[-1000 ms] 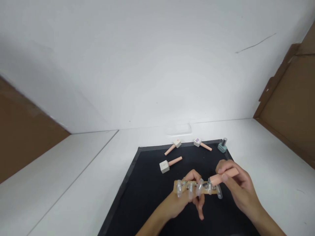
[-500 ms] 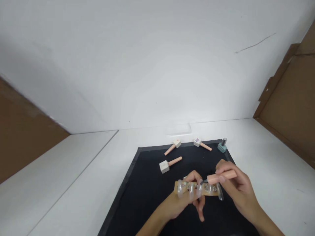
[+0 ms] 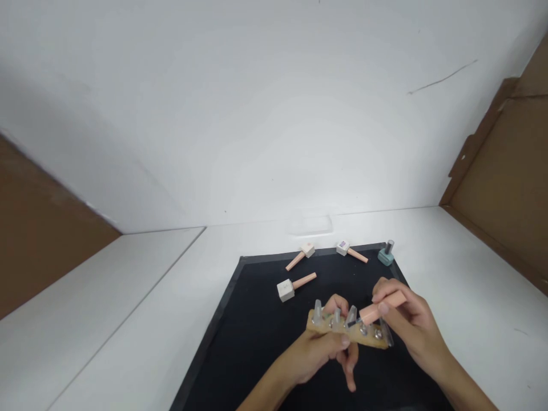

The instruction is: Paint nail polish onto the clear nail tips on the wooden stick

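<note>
My left hand [image 3: 317,348] grips a wooden nail tip stand [image 3: 363,337] from below, with the thumb along its near edge. Several clear false nail tips [image 3: 317,312] stand up from metal studs on the strip. Between the fingers of my right hand [image 3: 413,325] is a nail polish brush [image 3: 377,308] with a pink cap handle. Its dark bristles point left and lie at one of the middle tips; whether they touch it I cannot tell. My right fingers partly hide the right end of the strip.
On the black mat [image 3: 248,331] lie white polish bottles with pink caps: a near one [image 3: 286,290], a far one [image 3: 307,250] and another [image 3: 343,248]. A teal bottle [image 3: 386,257] stands at the far right corner. Cardboard panels [image 3: 505,171] flank the white table.
My left hand has tilted the nail tip stand, so the tips now point more upward and its right end sits lower. The brush has turned slightly, its bristles a little lower.
</note>
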A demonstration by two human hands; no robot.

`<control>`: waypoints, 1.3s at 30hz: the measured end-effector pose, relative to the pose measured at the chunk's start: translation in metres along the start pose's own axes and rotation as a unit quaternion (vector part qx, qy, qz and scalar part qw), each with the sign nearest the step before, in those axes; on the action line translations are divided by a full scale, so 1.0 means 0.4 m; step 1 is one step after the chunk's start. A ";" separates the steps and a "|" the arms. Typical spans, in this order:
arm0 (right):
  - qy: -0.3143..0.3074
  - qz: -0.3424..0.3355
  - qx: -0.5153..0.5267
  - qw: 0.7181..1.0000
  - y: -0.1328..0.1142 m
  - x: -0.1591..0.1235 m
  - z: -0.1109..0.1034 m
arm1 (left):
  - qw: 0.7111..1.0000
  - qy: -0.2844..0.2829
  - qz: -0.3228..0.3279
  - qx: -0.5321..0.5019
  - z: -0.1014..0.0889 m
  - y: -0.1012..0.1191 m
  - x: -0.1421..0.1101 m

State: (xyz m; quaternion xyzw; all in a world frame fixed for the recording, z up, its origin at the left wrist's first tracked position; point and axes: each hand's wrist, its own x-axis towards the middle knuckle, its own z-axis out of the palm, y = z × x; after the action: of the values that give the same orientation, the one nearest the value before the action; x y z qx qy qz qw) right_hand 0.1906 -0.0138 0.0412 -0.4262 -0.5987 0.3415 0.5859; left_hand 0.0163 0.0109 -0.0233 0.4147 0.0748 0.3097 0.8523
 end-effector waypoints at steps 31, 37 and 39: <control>0.078 0.032 0.076 0.994 0.029 -0.014 0.000 | 0.999 0.019 0.010 -0.033 0.008 0.007 -0.004; 0.112 0.039 0.090 0.989 0.029 -0.014 0.005 | 0.999 0.032 -0.002 -0.037 0.009 0.004 -0.005; 0.123 0.038 0.096 0.987 0.028 -0.013 0.006 | 0.999 0.040 0.004 -0.017 0.012 0.003 -0.003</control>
State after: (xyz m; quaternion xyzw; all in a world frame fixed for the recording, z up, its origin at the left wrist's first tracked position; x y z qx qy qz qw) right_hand 0.1893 -0.0137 0.0288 -0.4294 -0.4695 0.3645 0.6799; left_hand 0.0166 0.0076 -0.0197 0.3874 0.1018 0.3311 0.8544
